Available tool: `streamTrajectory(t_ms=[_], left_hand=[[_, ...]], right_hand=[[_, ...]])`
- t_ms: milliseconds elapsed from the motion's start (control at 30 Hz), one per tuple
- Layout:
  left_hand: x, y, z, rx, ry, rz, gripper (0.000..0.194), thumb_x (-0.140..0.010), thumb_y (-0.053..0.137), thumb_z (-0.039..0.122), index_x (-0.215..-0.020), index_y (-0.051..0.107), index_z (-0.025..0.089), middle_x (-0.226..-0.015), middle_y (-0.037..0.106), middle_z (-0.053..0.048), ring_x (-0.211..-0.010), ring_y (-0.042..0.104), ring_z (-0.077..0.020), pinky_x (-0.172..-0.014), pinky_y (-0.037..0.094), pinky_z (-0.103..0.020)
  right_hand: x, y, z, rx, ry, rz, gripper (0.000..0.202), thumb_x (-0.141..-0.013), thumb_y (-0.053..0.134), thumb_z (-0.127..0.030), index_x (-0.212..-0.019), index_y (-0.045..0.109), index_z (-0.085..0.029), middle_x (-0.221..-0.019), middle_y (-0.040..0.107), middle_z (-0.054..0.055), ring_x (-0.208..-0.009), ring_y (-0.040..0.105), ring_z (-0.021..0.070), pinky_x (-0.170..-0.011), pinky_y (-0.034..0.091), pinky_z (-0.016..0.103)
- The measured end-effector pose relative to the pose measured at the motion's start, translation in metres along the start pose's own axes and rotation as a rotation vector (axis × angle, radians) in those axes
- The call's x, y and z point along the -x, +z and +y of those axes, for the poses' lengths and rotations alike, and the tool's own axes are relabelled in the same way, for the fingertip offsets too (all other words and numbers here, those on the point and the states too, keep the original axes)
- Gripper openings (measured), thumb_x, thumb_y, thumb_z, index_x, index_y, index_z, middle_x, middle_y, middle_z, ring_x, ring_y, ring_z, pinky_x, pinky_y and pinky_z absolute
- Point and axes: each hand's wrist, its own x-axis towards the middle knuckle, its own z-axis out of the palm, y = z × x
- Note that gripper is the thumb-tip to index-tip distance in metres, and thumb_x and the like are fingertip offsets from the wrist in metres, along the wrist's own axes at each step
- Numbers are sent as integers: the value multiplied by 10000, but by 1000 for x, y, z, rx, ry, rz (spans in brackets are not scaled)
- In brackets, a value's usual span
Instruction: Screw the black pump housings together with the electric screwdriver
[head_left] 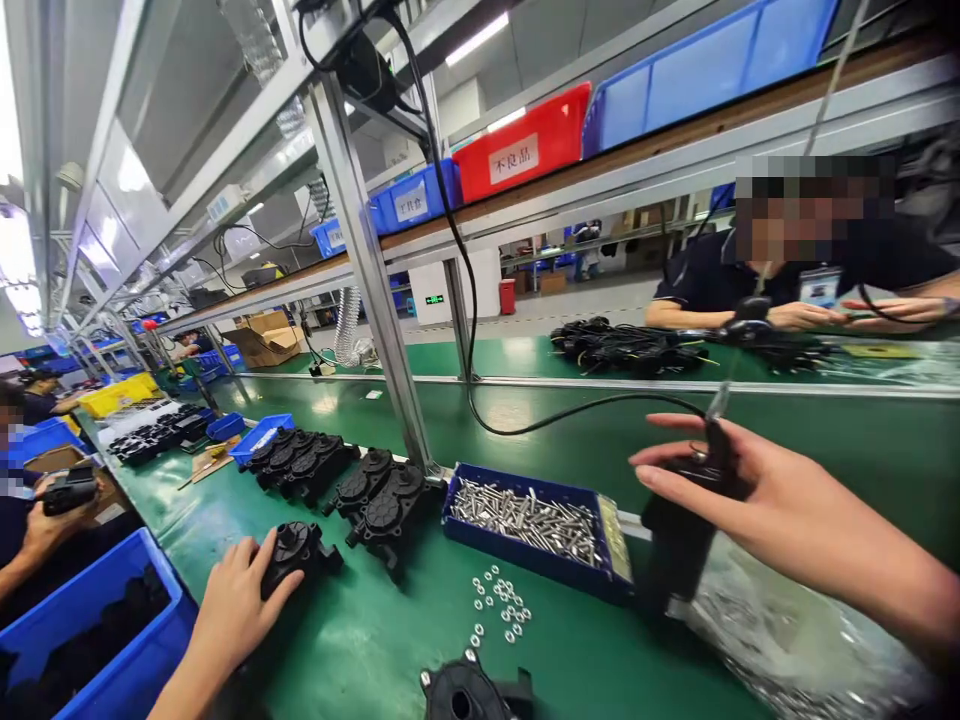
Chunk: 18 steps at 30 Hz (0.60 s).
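My left hand (244,590) is wrapped round a black round-topped housing (296,545) on the green bench at the left. On the right, my right hand (739,480) reaches around the upper part of a black tool (679,530) that has a cable at its top; the fingers are spread and partly hide it. Between the hands stands a dark blue box (536,535) of metal pins or screws. Small silver rings (502,600) lie scattered in front of it. Another black housing (461,690) sits at the bottom edge.
Black housings (379,495) line the bench behind my left hand. A blue bin (161,590) holds dark parts at lower left. Clear plastic bags (795,620) lie at lower right. A metal post (375,270) rises mid-bench. People sit opposite and at far left.
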Motion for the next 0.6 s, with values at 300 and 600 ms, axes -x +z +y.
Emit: streamTrajectory(t_ms=[300, 600], left_hand=[[42, -73, 136, 558, 325, 51, 667, -1016, 562, 572, -1616, 435, 309, -1615, 469, -146, -1435, 520, -352, -1147, 509, -502], [95, -61, 250, 1025, 544, -2, 788, -1065, 464, 486, -1725, 66, 319, -1771, 187, -140, -1609, 290, -379, -1234, 446, -564]], right_hand=[[18, -4, -13, -166, -18, -149, 594, -805, 774, -586, -1213, 649, -174, -1055, 777, 130, -977, 699, 315, -951, 537, 486], [28, 28, 10, -495, -94, -696, 433, -848, 815, -490, -1144, 677, -205, -967, 785, 60, -901, 722, 251, -851, 562, 422]])
